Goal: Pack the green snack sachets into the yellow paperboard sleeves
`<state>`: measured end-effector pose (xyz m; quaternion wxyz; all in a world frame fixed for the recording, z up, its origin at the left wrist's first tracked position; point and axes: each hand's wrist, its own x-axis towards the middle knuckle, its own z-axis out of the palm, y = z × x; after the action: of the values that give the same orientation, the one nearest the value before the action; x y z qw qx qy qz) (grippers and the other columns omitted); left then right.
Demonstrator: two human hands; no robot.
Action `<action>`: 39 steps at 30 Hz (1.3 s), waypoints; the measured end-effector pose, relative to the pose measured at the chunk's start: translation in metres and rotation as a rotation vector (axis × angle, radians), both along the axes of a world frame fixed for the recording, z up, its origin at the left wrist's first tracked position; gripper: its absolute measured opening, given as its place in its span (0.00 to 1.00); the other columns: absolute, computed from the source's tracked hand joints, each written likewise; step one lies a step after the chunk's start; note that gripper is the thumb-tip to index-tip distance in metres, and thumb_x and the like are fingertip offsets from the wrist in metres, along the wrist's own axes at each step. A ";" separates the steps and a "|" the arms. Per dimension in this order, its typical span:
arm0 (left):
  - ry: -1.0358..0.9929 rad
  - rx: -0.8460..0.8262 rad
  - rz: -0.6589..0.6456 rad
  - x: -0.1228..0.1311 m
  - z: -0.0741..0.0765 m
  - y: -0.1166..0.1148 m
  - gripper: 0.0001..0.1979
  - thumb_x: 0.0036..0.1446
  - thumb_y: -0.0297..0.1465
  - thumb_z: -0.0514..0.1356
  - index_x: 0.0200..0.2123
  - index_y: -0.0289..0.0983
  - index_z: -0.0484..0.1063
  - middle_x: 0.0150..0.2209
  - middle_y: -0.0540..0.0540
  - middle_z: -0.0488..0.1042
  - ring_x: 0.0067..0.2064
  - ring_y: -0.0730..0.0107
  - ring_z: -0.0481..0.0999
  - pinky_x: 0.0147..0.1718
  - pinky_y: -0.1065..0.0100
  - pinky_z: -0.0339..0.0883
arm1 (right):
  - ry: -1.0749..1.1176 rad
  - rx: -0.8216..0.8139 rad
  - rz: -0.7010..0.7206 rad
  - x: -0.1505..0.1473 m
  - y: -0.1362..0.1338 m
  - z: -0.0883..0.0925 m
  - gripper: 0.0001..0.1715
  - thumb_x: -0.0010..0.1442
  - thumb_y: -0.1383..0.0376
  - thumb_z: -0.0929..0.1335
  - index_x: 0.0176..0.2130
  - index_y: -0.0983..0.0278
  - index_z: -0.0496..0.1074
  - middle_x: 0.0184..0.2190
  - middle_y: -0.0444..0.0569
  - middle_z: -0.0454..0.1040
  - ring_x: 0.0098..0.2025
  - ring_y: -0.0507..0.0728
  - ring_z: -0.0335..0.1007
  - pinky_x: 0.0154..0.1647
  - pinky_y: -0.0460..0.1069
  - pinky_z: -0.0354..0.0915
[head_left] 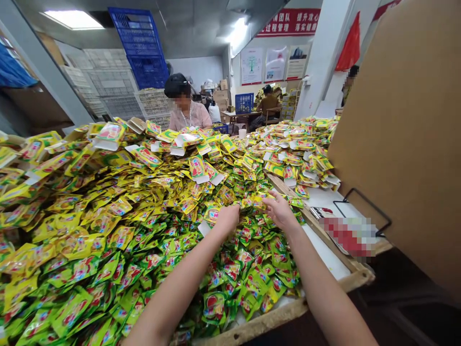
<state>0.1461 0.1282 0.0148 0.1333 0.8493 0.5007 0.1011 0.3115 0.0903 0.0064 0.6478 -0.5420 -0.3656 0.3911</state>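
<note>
My left hand point(227, 218) is closed over the heap, its fingers mostly hidden from me. Right against it is a small yellow-green carton point(212, 214) with a white flap; I cannot tell whether the hand grips it. My right hand point(280, 211) has its fingers bent around the end of a yellow packet point(257, 200), between the two hands. Beneath both hands spreads a deep pile of small shiny green packets point(245, 259), turning yellow towards the left point(118, 206).
Printed cartons point(144, 156), many with open flaps, are heaped along the back. A wooden rim point(266, 324) edges the table. At right are a phone point(340, 235), a black wire stand point(370, 206) and a large cardboard sheet point(403, 125). A co-worker point(190, 113) sits opposite.
</note>
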 end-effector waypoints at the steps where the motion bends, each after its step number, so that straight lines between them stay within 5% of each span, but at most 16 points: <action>1: -0.044 0.005 0.012 -0.006 0.005 -0.001 0.08 0.61 0.31 0.54 0.40 0.34 0.70 0.40 0.42 0.74 0.42 0.63 0.74 0.43 0.58 0.67 | 0.045 -0.004 0.032 0.000 -0.002 0.002 0.24 0.40 0.62 0.71 0.40 0.61 0.66 0.23 0.40 0.71 0.24 0.53 0.70 0.25 0.50 0.69; 8: -0.390 -0.104 -0.026 -0.046 0.042 -0.027 0.11 0.59 0.35 0.54 0.43 0.35 0.65 0.25 0.51 0.71 0.29 0.68 0.75 0.29 0.68 0.69 | 0.200 -0.012 0.141 -0.022 -0.011 0.013 0.19 0.39 0.65 0.73 0.34 0.61 0.68 0.28 0.41 0.73 0.29 0.51 0.71 0.26 0.45 0.68; 14: -0.633 -0.270 -0.102 -0.050 0.049 -0.044 0.12 0.53 0.35 0.59 0.39 0.37 0.64 0.20 0.57 0.66 0.21 0.72 0.71 0.21 0.72 0.63 | 0.225 -0.026 0.423 -0.051 -0.030 0.026 0.16 0.45 0.58 0.72 0.34 0.62 0.71 0.28 0.44 0.76 0.28 0.54 0.73 0.28 0.49 0.70; 17: -0.525 -0.188 -0.118 -0.047 0.050 -0.041 0.12 0.55 0.37 0.57 0.41 0.37 0.63 0.21 0.56 0.68 0.22 0.72 0.71 0.22 0.72 0.63 | 0.165 -0.010 0.476 -0.050 -0.036 0.031 0.18 0.43 0.58 0.74 0.34 0.64 0.73 0.27 0.45 0.76 0.28 0.53 0.74 0.28 0.47 0.70; 20: -0.224 -0.024 -0.146 -0.047 0.047 -0.030 0.17 0.56 0.39 0.57 0.46 0.38 0.62 0.32 0.48 0.75 0.34 0.67 0.76 0.32 0.68 0.68 | 0.100 0.018 0.412 -0.037 -0.034 0.030 0.21 0.38 0.58 0.77 0.31 0.65 0.73 0.27 0.45 0.77 0.29 0.53 0.74 0.31 0.46 0.70; 25: 0.036 0.110 -0.093 -0.059 0.025 -0.013 0.33 0.33 0.28 0.72 0.46 0.40 0.66 0.50 0.40 0.71 0.56 0.48 0.64 0.54 0.51 0.56 | 0.088 0.049 0.160 -0.010 -0.019 0.021 0.27 0.37 0.51 0.76 0.33 0.62 0.68 0.28 0.42 0.75 0.30 0.53 0.74 0.28 0.46 0.70; 31: 0.063 0.279 0.045 -0.081 0.028 -0.036 0.26 0.48 0.37 0.65 0.49 0.36 0.62 0.49 0.36 0.69 0.51 0.49 0.68 0.49 0.54 0.58 | 0.020 0.073 0.109 -0.014 -0.019 0.019 0.26 0.34 0.52 0.77 0.29 0.64 0.69 0.27 0.44 0.74 0.30 0.56 0.73 0.31 0.50 0.70; 35: -0.042 0.373 0.203 -0.096 0.031 -0.073 0.26 0.49 0.45 0.61 0.46 0.36 0.61 0.36 0.42 0.74 0.39 0.53 0.75 0.37 0.61 0.63 | -0.018 0.167 0.147 -0.048 -0.037 0.037 0.26 0.39 0.54 0.76 0.36 0.62 0.70 0.33 0.45 0.75 0.35 0.55 0.73 0.38 0.50 0.70; 39: -0.217 0.552 0.265 -0.103 0.016 -0.096 0.27 0.47 0.46 0.62 0.44 0.38 0.60 0.33 0.46 0.74 0.34 0.57 0.76 0.32 0.64 0.64 | -0.218 0.312 0.212 -0.093 -0.060 0.056 0.24 0.46 0.59 0.73 0.43 0.61 0.68 0.34 0.47 0.74 0.35 0.55 0.73 0.36 0.51 0.69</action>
<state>0.0431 0.0319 0.0309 -0.0636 0.7651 0.5434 0.3396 0.2188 0.0308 0.0626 0.6356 -0.4329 -0.5446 0.3346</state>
